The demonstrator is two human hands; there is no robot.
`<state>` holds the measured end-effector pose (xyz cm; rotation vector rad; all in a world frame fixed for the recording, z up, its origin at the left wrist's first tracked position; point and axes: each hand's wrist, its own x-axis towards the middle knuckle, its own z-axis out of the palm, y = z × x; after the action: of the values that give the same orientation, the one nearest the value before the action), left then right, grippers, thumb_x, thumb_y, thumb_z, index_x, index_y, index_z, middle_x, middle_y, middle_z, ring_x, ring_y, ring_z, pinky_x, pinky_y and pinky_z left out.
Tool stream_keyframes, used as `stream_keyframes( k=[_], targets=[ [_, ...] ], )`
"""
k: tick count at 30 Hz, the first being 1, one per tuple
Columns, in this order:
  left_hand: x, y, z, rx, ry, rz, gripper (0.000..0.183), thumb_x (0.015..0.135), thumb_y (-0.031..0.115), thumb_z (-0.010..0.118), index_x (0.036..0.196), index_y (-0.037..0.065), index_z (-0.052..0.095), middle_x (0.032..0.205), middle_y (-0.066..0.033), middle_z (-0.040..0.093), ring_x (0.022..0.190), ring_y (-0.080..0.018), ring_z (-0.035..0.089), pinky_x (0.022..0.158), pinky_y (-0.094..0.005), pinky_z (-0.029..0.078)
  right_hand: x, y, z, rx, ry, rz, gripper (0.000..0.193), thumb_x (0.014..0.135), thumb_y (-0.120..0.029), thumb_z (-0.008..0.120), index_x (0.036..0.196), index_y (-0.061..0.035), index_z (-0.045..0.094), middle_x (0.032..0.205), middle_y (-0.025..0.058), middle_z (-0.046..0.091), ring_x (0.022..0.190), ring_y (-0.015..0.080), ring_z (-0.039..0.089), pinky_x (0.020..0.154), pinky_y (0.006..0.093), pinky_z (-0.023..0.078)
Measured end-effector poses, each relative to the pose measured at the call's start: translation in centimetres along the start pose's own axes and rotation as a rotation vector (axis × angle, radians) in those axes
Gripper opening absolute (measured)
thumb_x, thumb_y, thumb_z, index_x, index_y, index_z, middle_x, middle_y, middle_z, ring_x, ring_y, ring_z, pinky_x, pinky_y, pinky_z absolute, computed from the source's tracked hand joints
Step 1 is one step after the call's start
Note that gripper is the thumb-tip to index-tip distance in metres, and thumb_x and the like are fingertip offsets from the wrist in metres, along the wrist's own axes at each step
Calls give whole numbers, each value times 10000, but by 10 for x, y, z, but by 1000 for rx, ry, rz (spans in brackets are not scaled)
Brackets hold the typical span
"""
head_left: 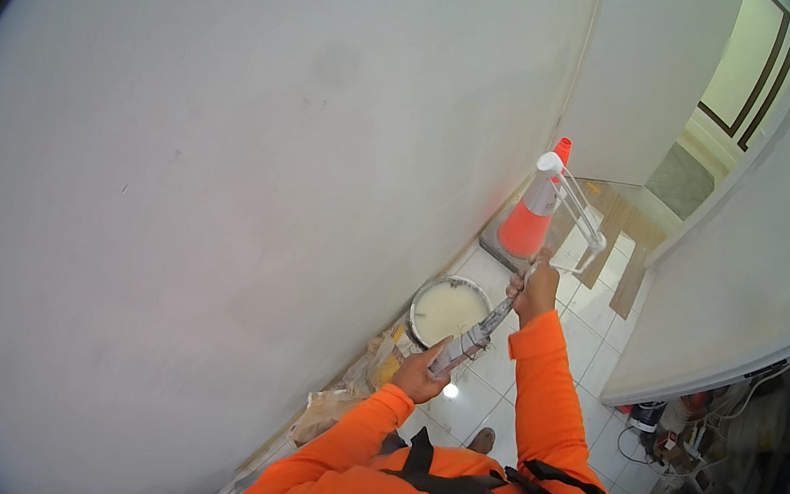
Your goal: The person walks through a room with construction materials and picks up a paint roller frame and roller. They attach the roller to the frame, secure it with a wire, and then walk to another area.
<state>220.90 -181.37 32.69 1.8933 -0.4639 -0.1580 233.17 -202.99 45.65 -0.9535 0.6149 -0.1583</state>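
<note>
Both my hands grip a paint roller (574,208) whose handle runs up and away to the right. My left hand (419,376) is closed round the handle's lower end, below a section wrapped with tape or wire (472,344). Farther up, near the frame, my right hand (537,289) is wrapped round the handle. The white-coated head looks like a bare cage with thin rods, in front of an orange and white traffic cone (522,231). Beside the handle on the floor stands a round bucket (413,318) holding off-white liquid.
A pale wall (224,172) rises close on my left, with crumpled paper or bags (323,415) along its foot. White tiles (479,400) cover the floor; brownish strips (629,280) lie farther ahead. At right, a white panel (746,266) stands above cluttered tools and cables (681,439). A doorway opens beyond.
</note>
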Motion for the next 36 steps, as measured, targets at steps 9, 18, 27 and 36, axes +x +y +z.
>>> stream_keyframes(
  k=[9, 18, 27, 36],
  targets=[
    [2, -5, -1, 15, 14, -46, 744, 754, 183, 678, 1450, 147, 416, 982, -265, 668, 884, -393, 675, 780, -412, 534, -11, 3, -8, 57, 34, -72, 461, 961, -598, 453, 810, -163, 422, 520, -22, 290, 401, 135, 321, 375, 307, 254],
    [-130, -103, -17, 152, 32, -246, 563, 787, 227, 686, 1314, 81, 557, 876, -192, 696, 786, -315, 697, 717, -393, 530, 51, -199, -67, 385, -116, -318, 442, 991, -518, 450, 719, -170, 428, 544, -25, 356, 433, 122, 357, 388, 266, 311],
    [-57, -67, -39, 269, 103, -310, 584, 818, 217, 676, 1364, 94, 509, 1054, -251, 670, 941, -366, 680, 818, -404, 530, 52, -216, -136, 370, -110, -265, 399, 1001, -487, 445, 791, -149, 464, 572, -14, 381, 455, 147, 346, 426, 300, 293],
    [-45, -96, -31, 206, 74, -393, 655, 805, 234, 702, 1397, 68, 474, 1181, -277, 625, 1087, -384, 632, 935, -395, 499, 116, 38, -185, -130, 208, 15, 126, 891, -150, 625, 825, -52, 583, 610, 49, 492, 471, 184, 472, 428, 343, 380]
  ],
)
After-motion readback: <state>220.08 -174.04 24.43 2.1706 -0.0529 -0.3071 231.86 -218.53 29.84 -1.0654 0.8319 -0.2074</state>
